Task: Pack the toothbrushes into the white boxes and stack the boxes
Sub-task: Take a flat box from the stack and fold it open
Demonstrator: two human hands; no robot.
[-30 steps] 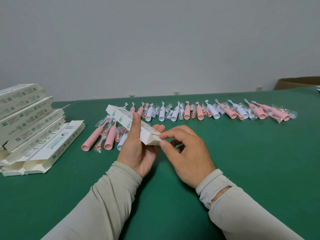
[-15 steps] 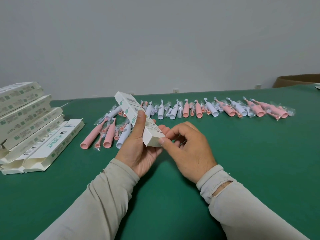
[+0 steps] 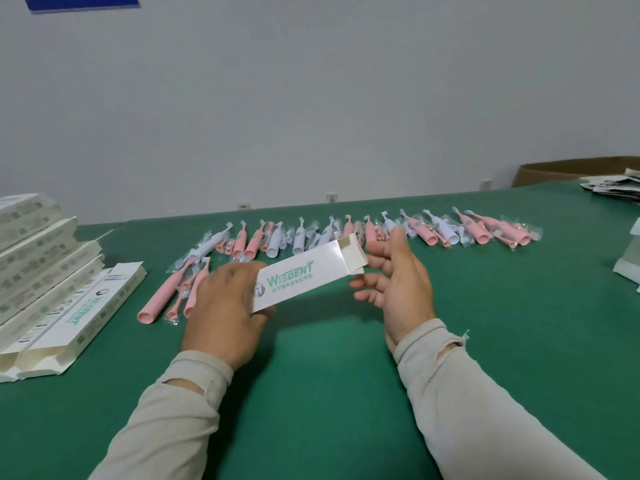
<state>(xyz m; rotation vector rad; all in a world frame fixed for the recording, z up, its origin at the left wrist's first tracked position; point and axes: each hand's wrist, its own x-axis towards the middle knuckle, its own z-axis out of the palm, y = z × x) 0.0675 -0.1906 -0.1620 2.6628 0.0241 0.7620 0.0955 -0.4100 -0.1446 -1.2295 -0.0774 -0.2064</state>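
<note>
Above the green table [image 3: 485, 341], the left hand [image 3: 225, 306] grips the white box [image 3: 304, 277] — flapped end up-right — seemingly touching the loose-fingered right hand [image 3: 398, 282].

A white box [image 3: 304, 274] with green letters is up above the green table [image 3: 485, 323], its far end open. Pink and white toothbrushes [image 3: 346, 237] lie in a row behind it. More white boxes [image 3: 52, 271] are piled at the table's left edge.

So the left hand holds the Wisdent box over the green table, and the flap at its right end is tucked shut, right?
Not quite. In the head view the left hand does hold the Wisdent box over the green table, but the flap at its right end is open, not tucked. The right hand is beside it, fingers loose.
</note>
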